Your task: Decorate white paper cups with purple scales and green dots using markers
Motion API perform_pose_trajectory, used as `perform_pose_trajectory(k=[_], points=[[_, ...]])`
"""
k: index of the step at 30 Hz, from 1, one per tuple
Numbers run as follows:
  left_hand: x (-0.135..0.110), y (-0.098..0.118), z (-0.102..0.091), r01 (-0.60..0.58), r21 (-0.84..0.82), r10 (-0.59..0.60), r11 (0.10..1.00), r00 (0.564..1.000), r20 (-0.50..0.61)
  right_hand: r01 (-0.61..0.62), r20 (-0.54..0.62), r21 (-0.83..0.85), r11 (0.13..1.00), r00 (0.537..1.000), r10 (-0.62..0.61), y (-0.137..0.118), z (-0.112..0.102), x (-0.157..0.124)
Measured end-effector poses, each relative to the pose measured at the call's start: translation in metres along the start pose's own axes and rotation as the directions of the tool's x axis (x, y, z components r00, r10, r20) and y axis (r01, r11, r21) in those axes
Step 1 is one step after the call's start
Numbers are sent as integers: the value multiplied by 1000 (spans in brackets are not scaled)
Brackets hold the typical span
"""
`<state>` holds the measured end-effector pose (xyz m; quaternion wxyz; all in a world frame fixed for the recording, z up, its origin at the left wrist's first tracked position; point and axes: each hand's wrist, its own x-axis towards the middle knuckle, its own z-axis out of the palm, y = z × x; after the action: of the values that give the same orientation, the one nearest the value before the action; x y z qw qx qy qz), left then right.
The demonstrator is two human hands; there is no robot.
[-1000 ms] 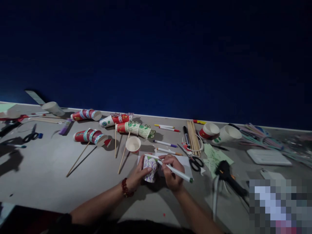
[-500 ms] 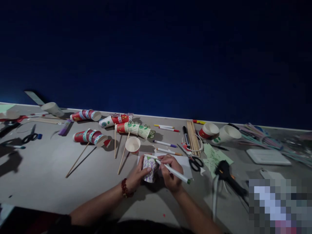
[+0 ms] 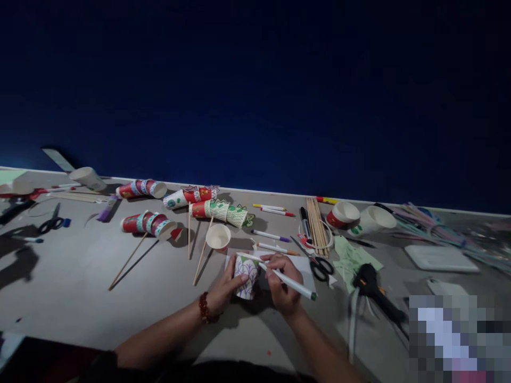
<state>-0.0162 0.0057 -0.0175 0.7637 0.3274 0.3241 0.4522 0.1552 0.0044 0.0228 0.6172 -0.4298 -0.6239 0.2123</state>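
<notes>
My left hand [image 3: 224, 291] is wrapped round a white paper cup [image 3: 246, 279], its thumb lying across the front. Purple scale-like lines cover the cup's side, and a green patch shows near its upper edge. In my right hand [image 3: 284, 282] is a white felt-tip pen [image 3: 297, 284] with a green end. The pen slants toward the top of the cup, its tip side at the green patch. Under the hands lies a white sheet of paper [image 3: 307, 272]. Just beyond the cup stands an upright paper cup [image 3: 218, 237].
Several decorated cup chains, one [image 3: 148, 225] on a stick, lie to the left. Pens [image 3: 271, 235], wooden sticks [image 3: 316, 229] and black-handled scissors [image 3: 321, 268] lie ahead and right. A black glue gun [image 3: 373, 292] rests at right, near green paper scraps [image 3: 351, 258] and more cups [image 3: 373, 219].
My right hand and the pen have shifted slightly to the right, and the pen's green end is a little further right. My left hand keeps its hold on the cup.
</notes>
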Motion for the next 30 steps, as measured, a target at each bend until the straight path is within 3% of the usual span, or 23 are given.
perform_pose_trajectory(k=[30], points=[[0, 4, 3, -17, 37, 18, 999, 1000, -16, -28, 17, -3, 1000, 999, 28, 1, 0, -1]])
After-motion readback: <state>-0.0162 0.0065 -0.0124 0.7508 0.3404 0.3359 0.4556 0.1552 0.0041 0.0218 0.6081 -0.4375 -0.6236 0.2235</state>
